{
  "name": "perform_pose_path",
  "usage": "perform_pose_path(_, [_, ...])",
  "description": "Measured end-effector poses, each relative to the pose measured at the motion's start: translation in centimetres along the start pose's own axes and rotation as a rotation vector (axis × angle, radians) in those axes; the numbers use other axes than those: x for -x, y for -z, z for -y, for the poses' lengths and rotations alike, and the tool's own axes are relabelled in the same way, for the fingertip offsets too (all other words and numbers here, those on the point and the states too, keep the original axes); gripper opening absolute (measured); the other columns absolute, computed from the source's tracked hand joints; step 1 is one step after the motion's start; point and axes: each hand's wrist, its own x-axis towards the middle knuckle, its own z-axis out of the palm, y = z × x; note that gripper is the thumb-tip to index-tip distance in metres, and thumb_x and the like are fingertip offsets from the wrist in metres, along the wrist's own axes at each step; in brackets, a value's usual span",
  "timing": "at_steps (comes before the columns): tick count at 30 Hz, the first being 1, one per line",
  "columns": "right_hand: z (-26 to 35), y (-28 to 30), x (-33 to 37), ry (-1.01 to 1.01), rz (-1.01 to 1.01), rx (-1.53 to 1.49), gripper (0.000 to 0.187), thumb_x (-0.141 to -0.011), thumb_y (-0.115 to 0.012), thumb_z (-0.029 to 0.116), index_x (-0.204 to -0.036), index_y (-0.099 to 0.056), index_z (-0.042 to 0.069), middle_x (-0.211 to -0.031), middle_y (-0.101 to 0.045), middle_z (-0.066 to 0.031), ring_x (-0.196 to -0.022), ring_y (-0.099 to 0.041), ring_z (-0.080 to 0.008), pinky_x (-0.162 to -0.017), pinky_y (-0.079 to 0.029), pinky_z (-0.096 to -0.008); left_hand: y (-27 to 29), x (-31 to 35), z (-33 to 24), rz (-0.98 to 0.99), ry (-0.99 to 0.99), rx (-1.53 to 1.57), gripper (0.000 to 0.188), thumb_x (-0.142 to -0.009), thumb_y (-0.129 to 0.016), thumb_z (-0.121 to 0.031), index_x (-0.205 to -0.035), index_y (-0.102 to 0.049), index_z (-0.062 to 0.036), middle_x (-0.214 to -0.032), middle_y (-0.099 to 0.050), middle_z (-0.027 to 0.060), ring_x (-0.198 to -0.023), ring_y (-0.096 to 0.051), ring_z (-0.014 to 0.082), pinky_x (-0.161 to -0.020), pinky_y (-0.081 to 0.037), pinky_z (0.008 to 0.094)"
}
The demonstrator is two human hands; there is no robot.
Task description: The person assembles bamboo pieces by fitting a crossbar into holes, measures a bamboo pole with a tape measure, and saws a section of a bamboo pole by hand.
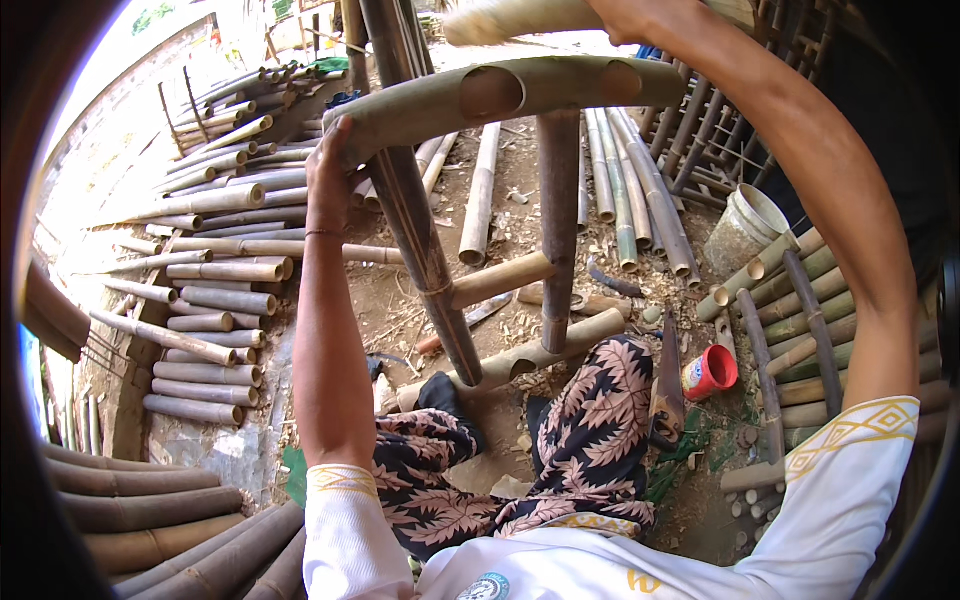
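A bamboo frame stands in front of me, with a thick top pole [430, 103] that has round holes cut in it. My left hand [328, 180] is closed around the left end of this pole. Two uprights run below it, the left upright [415, 240] and the right upright [560, 220], joined by a short rung [500, 280]. Their lower ends meet a bottom pole [520, 362] on the ground between my legs. At the upper edge my right hand [622, 22] grips a thick bamboo length [520, 20], raised beyond the top pole and blurred at its left end. Its fingers are partly hidden.
Stacked cut bamboo poles [215, 300] lie at left, more [170, 520] at lower left. Loose poles [640, 190] rest ahead. At right are a whitish bucket [745, 225], a red container [710, 372], a handsaw [667, 385] and a bamboo rack [800, 340]. Shavings litter the ground.
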Motion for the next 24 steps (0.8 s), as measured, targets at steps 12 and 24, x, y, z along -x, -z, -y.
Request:
perform_pose_path(12, [5.3,-3.6,2.9,-0.154,-0.388,-0.626,0.078,-0.078,-0.076,0.031,-0.144,-0.04,0.008,-0.104,-0.065,-0.0208,-0.076,-0.07,-0.0292,-0.07,-0.06,-0.0434,3.2,0.0,-1.9,0.102,0.077,-0.116,0.054,-0.091,-0.061,-0.046,-0.135,-0.05,-0.0157,-0.128,-0.057,0.007,-0.121,-0.054,0.0224,-0.09,-0.05,0.0458])
perform_pose_path(24, [33.6,-22.9,59.1,-1.117,0.665,-1.483,0.071,-0.072,-0.078,0.021,-0.135,-0.046,0.01,-0.115,-0.065,-0.0193,-0.106,-0.064,-0.0353,-0.087,-0.05,-0.0444,0.8,6.5,-18.2,0.51,0.154,-1.285,0.104,-0.059,-0.085,-0.047,-0.143,-0.043,-0.0005,-0.131,-0.057,0.0148,-0.122,-0.053,0.0241,-0.107,-0.039,0.0368])
